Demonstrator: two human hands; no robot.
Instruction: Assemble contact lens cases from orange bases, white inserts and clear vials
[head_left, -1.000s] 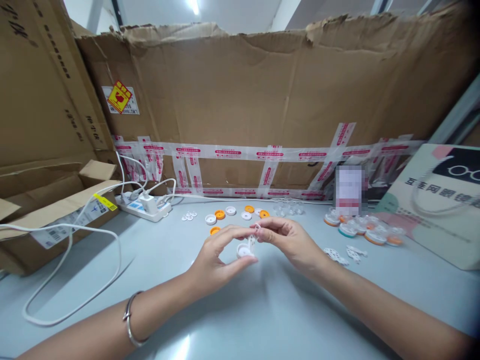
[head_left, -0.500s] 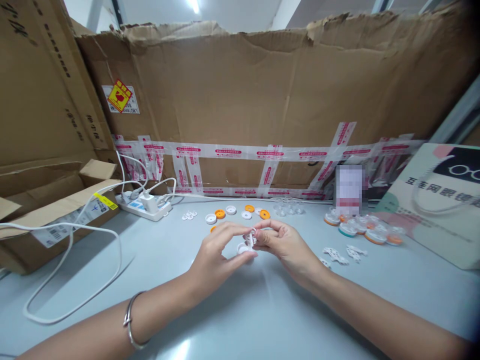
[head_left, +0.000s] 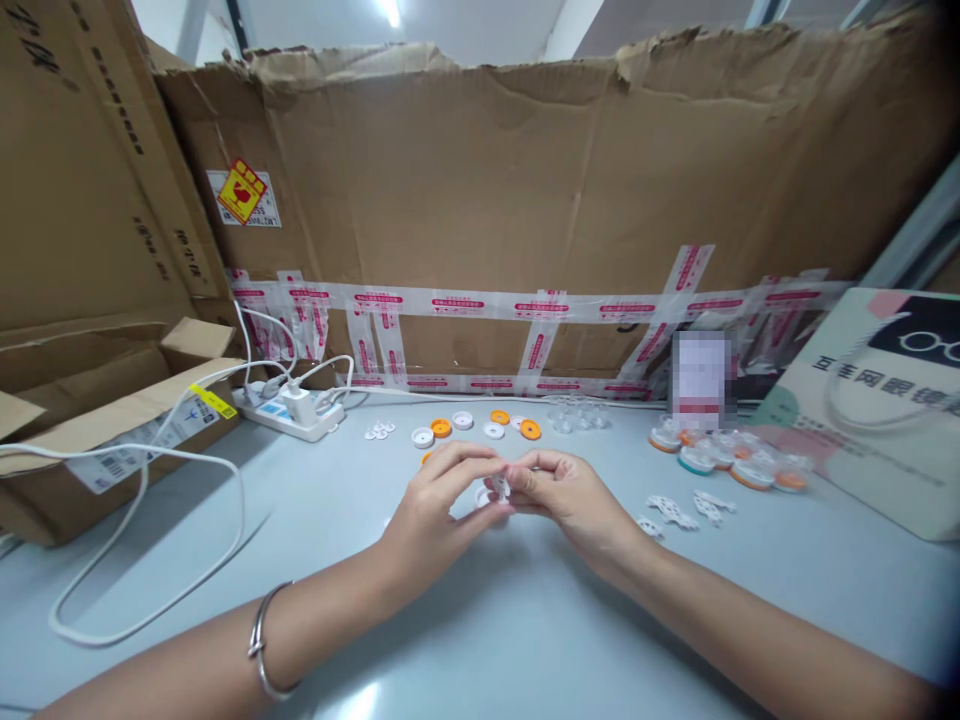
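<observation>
Between my two hands is a small white perforated plastic piece point(head_left: 501, 486), partly hidden by fingers. My left hand point(head_left: 442, 505) grips it between thumb below and fingertips above. The thumb and fingers of my right hand point(head_left: 562, 495) are closed on its right side. Just behind it, a white round cap point(head_left: 482, 495) shows in part; whether it touches the piece I cannot tell. Beyond my hands lie white round caps point(head_left: 422, 437) and orange round caps point(head_left: 529, 429). Flat white perforated pieces point(head_left: 671, 512) rest to the right of my right hand.
Clear plastic domes point(head_left: 581, 415) lie at the back. Assembled round pieces with clear tops point(head_left: 742, 470) cluster at the right beside a printed bag point(head_left: 862, 420). Small white parts point(head_left: 380, 430), a power strip point(head_left: 300, 412), a looping white cable point(head_left: 240, 500) and an open carton point(head_left: 112, 430) are on the left.
My right fingers have closed further over the white piece, and it has turned slightly between my hands. The surrounding parts lie where they were.
</observation>
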